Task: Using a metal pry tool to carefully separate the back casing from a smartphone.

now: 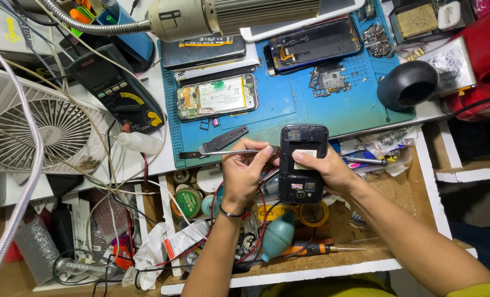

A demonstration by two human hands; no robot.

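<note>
The right hand (327, 168) is closed around a black phone (303, 164) with its back cover off, and holds it upright above the open drawer (404, 209), just near the front edge of the blue mat (289, 104). The thumb lies across the middle of the phone. The left hand (245, 173) is closed on a thin metal tool (223, 153), which lies almost flat and points to the left, over the near edge of the mat. The two hands are close together, and the fingers of the left one almost touch the left side of the phone.

On the mat, farther away, lies an opened phone (217, 96) with its white battery showing. To the right of it there is another phone frame (315, 43) and a small circuit board (328, 81). A dark flat blade (223, 140) lies just beyond the metal tool. At the left of the mat, on the table (157, 88), there is a black multimeter (118, 91), and further left a white fan (41, 129). A black round cup (407, 83) stands at the right edge of the mat. In the drawer below the hands I see a teal air blower (278, 235), a yellow tape roll (312, 213) and a screwdriver (316, 249).
</note>
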